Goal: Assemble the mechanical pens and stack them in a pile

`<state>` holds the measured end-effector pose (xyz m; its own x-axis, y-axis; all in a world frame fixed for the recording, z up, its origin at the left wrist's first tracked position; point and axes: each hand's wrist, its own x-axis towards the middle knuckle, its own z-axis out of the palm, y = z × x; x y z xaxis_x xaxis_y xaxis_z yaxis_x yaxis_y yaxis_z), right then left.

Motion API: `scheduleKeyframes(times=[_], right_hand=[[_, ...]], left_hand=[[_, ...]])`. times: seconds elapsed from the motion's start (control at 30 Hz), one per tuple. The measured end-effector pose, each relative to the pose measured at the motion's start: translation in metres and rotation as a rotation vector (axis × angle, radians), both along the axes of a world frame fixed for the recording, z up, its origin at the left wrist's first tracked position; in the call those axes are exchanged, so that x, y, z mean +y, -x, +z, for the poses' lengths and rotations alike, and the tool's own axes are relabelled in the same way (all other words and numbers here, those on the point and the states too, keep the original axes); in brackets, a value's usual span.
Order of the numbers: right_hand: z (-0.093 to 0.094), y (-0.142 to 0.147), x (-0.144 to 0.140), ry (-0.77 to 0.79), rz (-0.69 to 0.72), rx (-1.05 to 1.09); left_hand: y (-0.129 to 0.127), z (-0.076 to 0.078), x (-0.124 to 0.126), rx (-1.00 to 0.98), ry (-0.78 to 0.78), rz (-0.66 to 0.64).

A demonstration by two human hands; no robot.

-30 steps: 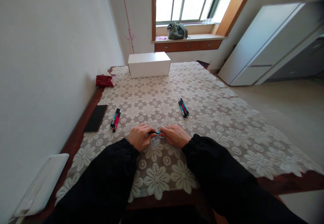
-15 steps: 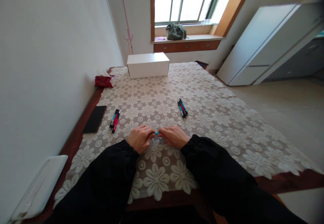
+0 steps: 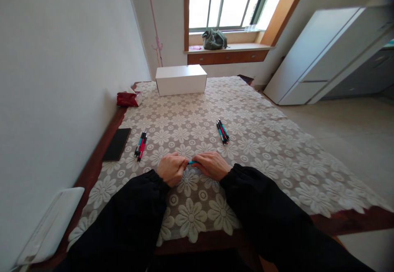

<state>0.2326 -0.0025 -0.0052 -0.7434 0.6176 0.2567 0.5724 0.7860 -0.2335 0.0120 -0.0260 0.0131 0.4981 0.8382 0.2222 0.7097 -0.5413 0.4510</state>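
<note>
A slim turquoise pen (image 3: 191, 162) spans the small gap between my two hands, low over the table's near part. My left hand (image 3: 172, 168) is closed around one end of it, and my right hand (image 3: 211, 165) pinches the other. Most of the pen is hidden by my fingers. Left of my hands lies a small group of pens (image 3: 140, 145), turquoise, black and red. Beyond my right hand another group of similar pens (image 3: 222, 131) rests on the cloth.
A floral lace tablecloth (image 3: 261, 140) covers the table. A dark flat notebook-like object (image 3: 117, 145) lies at the left edge, with a red packet (image 3: 127, 99) behind it. Toward the far end stands a white box (image 3: 181, 81). A white object (image 3: 51, 227) lies along the left wall.
Slightly more of the turquoise pen shows between my hands as they have drawn a little apart. Both hands keep their grip; the pen groups stay put.
</note>
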Motion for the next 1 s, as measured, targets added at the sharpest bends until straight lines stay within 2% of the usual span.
scheduleKeyframes(times=[0.17, 0.3, 0.57, 0.7, 0.9, 1.0], right_hand=[[0.001, -0.001, 0.000, 0.054, -0.031, -0.005], [0.005, -0.001, -0.003, 0.089, -0.057, -0.034], [0.008, -0.001, -0.002, 0.132, -0.123, -0.029], [0.006, -0.002, 0.000, 0.118, -0.098, -0.013], [-0.001, -0.004, 0.003, 0.117, -0.068, 0.061], [-0.001, -0.004, 0.003, 0.118, -0.073, 0.069]], left_hand=[[0.001, -0.001, -0.001, -0.007, 0.014, 0.032], [0.002, -0.003, 0.001, -0.002, 0.029, 0.009], [0.004, -0.011, 0.005, -0.193, 0.027, 0.041], [0.004, -0.014, 0.006, -0.159, 0.033, 0.038], [0.003, -0.008, 0.005, -0.011, 0.031, 0.064], [0.003, -0.007, 0.005, -0.026, 0.027, 0.089]])
